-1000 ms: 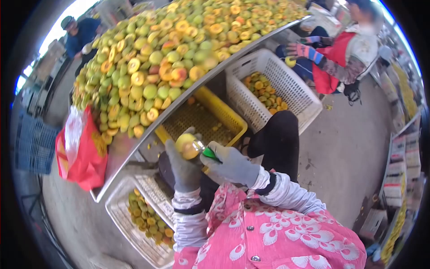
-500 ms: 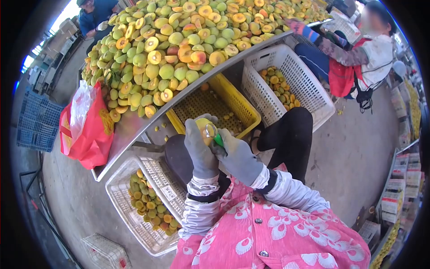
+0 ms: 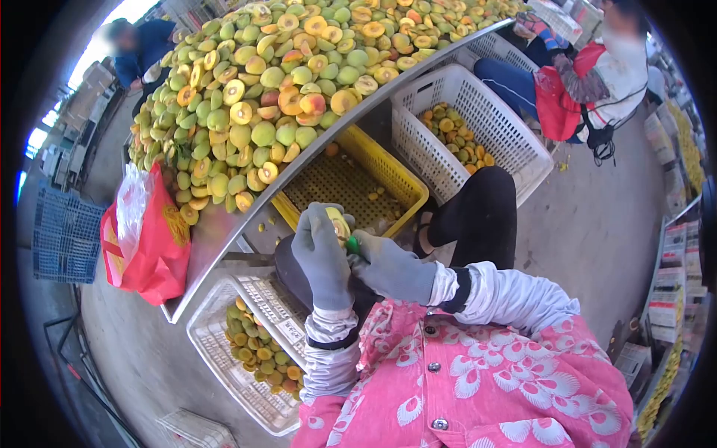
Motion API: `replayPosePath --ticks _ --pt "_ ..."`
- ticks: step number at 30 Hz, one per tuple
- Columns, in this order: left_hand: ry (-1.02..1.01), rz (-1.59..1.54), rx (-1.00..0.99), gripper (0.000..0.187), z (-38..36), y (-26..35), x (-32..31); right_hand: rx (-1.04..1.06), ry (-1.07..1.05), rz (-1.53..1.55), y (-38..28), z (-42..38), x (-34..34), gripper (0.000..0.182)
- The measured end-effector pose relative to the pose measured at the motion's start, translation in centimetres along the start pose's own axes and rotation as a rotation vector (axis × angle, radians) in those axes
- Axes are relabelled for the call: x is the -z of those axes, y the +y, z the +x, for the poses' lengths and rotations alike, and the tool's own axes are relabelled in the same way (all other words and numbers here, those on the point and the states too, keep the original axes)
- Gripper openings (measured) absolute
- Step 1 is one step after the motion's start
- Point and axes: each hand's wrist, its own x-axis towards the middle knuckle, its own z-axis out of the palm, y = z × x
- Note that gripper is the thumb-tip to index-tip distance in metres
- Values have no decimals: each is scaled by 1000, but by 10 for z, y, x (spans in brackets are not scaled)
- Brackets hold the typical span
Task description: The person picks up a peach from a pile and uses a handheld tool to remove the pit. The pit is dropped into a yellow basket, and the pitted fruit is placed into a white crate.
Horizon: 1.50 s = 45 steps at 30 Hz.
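My left hand (image 3: 322, 254), in a grey glove, is closed around a halved yellow peach (image 3: 338, 222) with its cut face turned to the right. In my right hand (image 3: 394, 267), also gloved in grey, is a small scoop with a green handle (image 3: 352, 244). Its tip is against the cut face of the peach, and the metal end is mostly hidden now. Both hands meet above my lap. Just beyond them stands a yellow crate (image 3: 407, 200) with a few fruit pieces on its bottom.
A large pile of halved peaches (image 3: 261, 134) covers the metal table (image 3: 224, 244). White crates with peach halves stand at left (image 3: 216, 366) and right (image 3: 515, 160). A red bag (image 3: 160, 250) hangs at the table corner. One person (image 3: 597, 82) sits right, another (image 3: 142, 52) far left.
The view has shifted slightly. My hands stay together on the peach, but the scoop's metal end, visible before over the cut face, is now mostly hidden.
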Motion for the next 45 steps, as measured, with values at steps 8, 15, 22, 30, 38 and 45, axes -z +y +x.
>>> replayPosePath --ticks 8,15,22,30,38,45 --pt "-297 76 208 42 17 14 11 -630 -575 957 -43 1 46 29" --pt "-304 181 -8 38 28 -13 11 -796 -995 1416 -1 21 54 28" --pt "-408 325 -184 46 33 -14 15 -615 -1043 1383 2 22 49 27" --pt "-88 -355 226 43 54 -65 14 -533 -836 1259 22 36 27 27" --pt "82 -105 -36 46 63 -63 27 -39 98 -7 53 54 -2 30" --pt "230 65 -13 41 62 -67 23 -12 107 -236 49 61 -11 30"
